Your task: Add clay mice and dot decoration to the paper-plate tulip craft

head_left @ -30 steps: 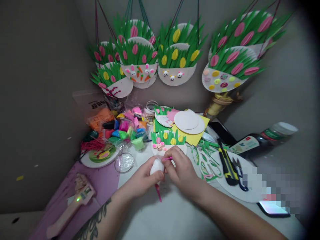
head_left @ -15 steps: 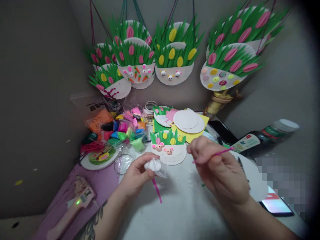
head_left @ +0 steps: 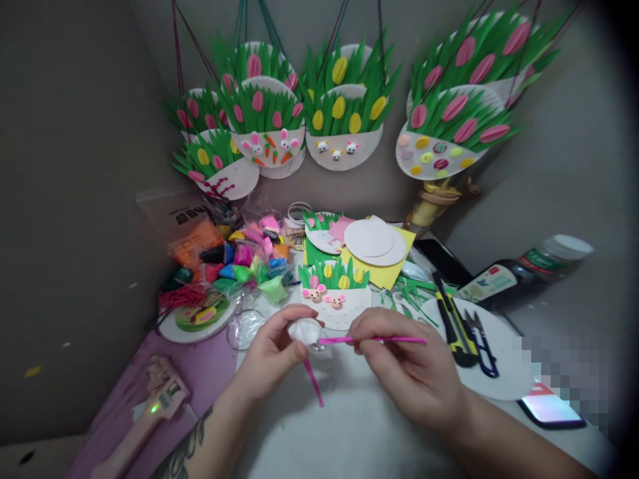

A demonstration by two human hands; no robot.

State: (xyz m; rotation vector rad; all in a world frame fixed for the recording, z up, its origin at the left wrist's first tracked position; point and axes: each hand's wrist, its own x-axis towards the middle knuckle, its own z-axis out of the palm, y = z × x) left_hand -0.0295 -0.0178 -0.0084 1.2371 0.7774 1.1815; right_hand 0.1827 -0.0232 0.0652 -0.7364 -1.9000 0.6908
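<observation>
Pinched in my left hand [head_left: 279, 352] is a small clear plastic bag of white clay [head_left: 305, 330]. Beneath that hand a pink plastic stick [head_left: 314, 384] with a rounded end points down; whether the fingers hold it is hard to see. My right hand [head_left: 407, 362] is closed on a second thin pink clay tool [head_left: 394, 340], held level, its tip at the bag's opening. Just beyond both hands lies a paper-plate basket [head_left: 335, 314] with green paper grass, tulips and two pink animal faces.
Bagged coloured clay [head_left: 244, 256] is heaped at the back left. On a white plate [head_left: 514, 372] at right lie a yellow-black cutter [head_left: 456, 336] and thread snips [head_left: 483, 349]. A dark bottle [head_left: 524, 273] and a lit phone [head_left: 554, 406] are farther right. Decorated plates [head_left: 344, 150] hang behind.
My right hand has come down and left, bringing the pink tool's tip to the bag. The cutter and snips now show. My left hand has stayed nearly still.
</observation>
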